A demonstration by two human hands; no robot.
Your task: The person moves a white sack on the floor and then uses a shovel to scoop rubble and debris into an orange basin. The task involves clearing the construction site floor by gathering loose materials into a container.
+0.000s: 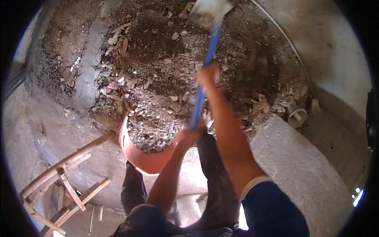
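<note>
A long-handled hoe with a blue shaft stretches away from me over a mound of soil and rubble. Its wide pale blade lies at the far edge of the view, smeared by motion. My right hand is wrapped around the middle of the shaft. Lower down, my left hand grips the near end. A reddish-orange basin sits by my feet against the mound, with broken soil and stones inside it. My left forearm hides part of its right rim.
At lower left stands a wooden frame. A pale concrete slab lies at right, near a white pipe end. A pale wall bounds the far right, and a grey mortar strip runs along the mound's left.
</note>
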